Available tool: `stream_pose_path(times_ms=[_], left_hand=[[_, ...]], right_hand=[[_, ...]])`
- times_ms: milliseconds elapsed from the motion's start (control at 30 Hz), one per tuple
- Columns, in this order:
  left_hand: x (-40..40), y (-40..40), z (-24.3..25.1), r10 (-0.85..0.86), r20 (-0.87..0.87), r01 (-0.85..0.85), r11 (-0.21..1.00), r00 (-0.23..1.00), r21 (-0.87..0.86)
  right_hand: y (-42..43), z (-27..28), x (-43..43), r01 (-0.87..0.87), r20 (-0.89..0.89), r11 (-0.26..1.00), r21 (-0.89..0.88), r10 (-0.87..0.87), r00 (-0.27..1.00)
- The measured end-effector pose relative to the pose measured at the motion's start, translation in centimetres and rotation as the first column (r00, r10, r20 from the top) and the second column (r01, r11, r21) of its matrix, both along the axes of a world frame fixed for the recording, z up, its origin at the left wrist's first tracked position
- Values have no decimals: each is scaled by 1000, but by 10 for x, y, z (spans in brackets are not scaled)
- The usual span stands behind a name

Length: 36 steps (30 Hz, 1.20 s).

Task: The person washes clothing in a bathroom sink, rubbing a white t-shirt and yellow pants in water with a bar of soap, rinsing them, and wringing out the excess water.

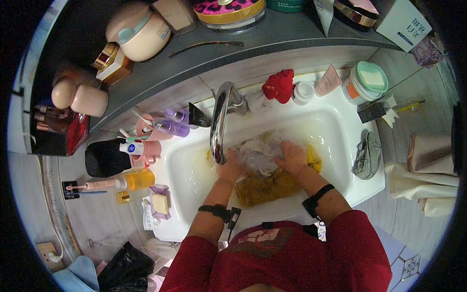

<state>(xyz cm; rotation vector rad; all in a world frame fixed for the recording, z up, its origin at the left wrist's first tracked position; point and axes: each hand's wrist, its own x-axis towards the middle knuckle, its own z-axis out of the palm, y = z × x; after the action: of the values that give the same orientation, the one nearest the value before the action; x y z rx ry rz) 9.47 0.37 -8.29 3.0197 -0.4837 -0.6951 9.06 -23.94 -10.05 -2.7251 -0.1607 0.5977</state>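
Observation:
A whitish, crumpled cloth-like item lies in the water of the white washbasin. My left hand is at its left side, just beyond the spout of the chrome faucet. On the other side, my right hand touches it with blurred fingers. Whether either hand grips it is hidden by water and blur. A mustard-brown cloth lies in the water under and in front of the whitish item, with a yellow part showing by my right wrist.
On the left rim stand pink cups, purple bottles and a soap dish with soap. Red cloth, a lidded tub and grey-green folded cloth sit along the back and right. A dark shelf with cosmetics overhangs the back.

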Motion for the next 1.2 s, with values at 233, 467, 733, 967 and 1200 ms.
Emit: stream_pose_path(times_ms=[233,467,733,967,1200], left_hand=[[-19,17,-40,412,-739,-798,-46,533,-601],[-24,-23,-17,-395,-870,-709,-700,295,78],[-43,-28,39,-316,-935,-746,-659,164,92],[-64,-12,16,-224,-897,-638,-766,381,-79],[-52,-21,6,-206,-911,-855,-466,357,-229]], right_hand=[[9,33,-15,-135,27,958,254,133,991],[93,66,-33,-153,49,726,670,162,986],[131,66,-14,-363,321,868,338,256,912],[140,90,-32,-330,396,880,341,184,900],[80,44,22,117,396,931,346,-258,881]])
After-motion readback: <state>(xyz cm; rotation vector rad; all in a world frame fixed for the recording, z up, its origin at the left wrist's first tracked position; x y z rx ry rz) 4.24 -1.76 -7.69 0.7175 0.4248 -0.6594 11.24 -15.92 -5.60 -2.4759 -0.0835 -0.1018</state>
